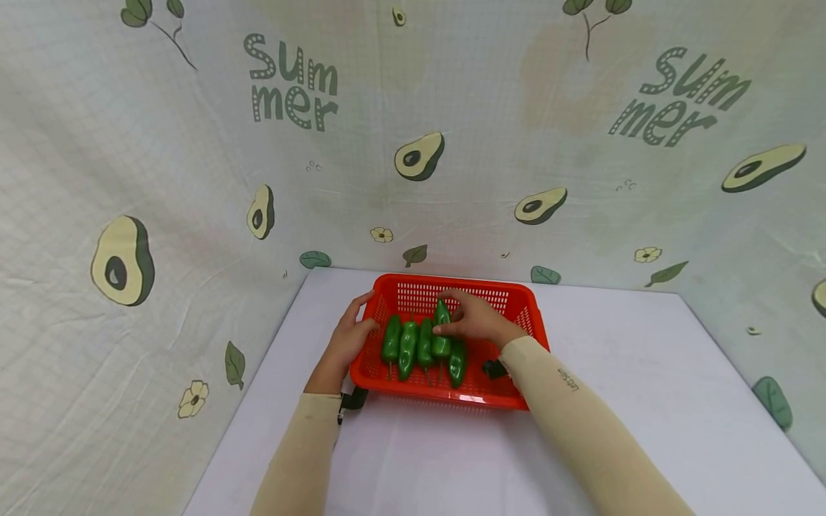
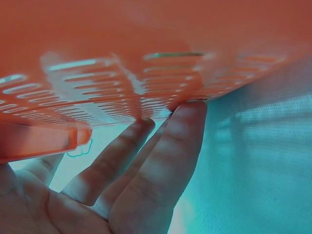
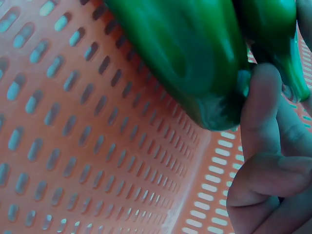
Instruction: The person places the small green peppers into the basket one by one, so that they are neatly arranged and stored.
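Observation:
A red plastic basket (image 1: pixel 445 394) with slotted walls stands on the table, holding several glossy green peppers (image 1: pixel 408 351) side by side. My left hand (image 1: pixel 348 335) holds the basket's left side, thumb over the rim; in the left wrist view the fingers (image 2: pixel 161 165) press the slotted wall from outside. Inside the basket, my right hand (image 1: pixel 476 317) holds an upper green pepper (image 1: pixel 442 346) between thumb and fingers. Another pepper (image 1: pixel 457 364) lies just in front of it. The right wrist view shows a large pepper (image 3: pixel 190 63) beside the bent fingers (image 3: pixel 261 107).
The basket stands on a white table (image 1: pixel 619 373), near its back edge. A pale cloth (image 1: pixel 477 93) printed with avocados and lettering hangs behind and at both sides. Dark wrist straps with small cameras sit on both forearms, the right one (image 1: pixel 494 369) over the basket.

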`<state>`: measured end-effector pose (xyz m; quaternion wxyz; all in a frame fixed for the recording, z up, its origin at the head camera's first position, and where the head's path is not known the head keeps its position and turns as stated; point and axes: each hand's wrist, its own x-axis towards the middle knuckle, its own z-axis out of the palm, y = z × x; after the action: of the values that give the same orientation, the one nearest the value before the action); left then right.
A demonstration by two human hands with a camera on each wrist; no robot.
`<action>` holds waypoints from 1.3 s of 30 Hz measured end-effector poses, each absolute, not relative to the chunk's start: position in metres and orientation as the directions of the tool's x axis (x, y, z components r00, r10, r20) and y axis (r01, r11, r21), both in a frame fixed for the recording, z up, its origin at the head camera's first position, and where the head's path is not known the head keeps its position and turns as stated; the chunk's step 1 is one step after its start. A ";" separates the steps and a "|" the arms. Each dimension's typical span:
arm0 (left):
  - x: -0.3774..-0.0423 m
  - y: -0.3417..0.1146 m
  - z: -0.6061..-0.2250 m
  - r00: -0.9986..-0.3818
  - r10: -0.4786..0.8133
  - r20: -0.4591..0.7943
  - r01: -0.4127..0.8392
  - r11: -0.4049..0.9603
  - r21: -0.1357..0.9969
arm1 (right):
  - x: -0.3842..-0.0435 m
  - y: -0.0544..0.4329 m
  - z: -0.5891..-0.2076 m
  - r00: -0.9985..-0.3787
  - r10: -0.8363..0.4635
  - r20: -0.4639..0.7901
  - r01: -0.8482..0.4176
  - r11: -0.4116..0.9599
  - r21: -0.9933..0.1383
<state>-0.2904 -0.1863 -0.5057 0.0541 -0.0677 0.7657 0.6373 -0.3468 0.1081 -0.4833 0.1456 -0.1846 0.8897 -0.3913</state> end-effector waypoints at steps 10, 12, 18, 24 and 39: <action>-0.294 -0.186 -0.507 -0.987 -0.025 -0.161 -0.163 0.152 0.975 | -0.347 0.110 -0.483 -0.890 -0.441 -0.114 -0.243 0.671 -0.701; -0.294 -0.186 -0.507 -0.988 -0.021 -0.156 -0.157 0.150 0.976 | -0.347 0.110 -0.483 -0.890 -0.441 -0.117 -0.243 0.675 -0.697; -0.294 -0.187 -0.508 -0.990 -0.014 -0.144 -0.144 0.156 0.977 | -0.346 0.111 -0.483 -0.890 -0.439 -0.124 -0.241 0.683 -0.689; -0.293 -0.187 -0.508 -0.989 -0.017 -0.148 -0.149 0.155 0.977 | -0.345 0.111 -0.483 -0.888 -0.444 -0.120 -0.252 0.687 -0.682; -0.291 -0.187 -0.507 -0.987 -0.028 -0.160 -0.163 0.162 0.973 | -0.346 0.114 -0.486 -0.874 -0.475 -0.101 -0.303 0.697 -0.649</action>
<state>-0.2906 -0.1868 -0.5072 0.0522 -0.0627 0.7605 0.6442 -0.3459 0.1142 -0.4855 0.1318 -0.2134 0.9117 -0.3253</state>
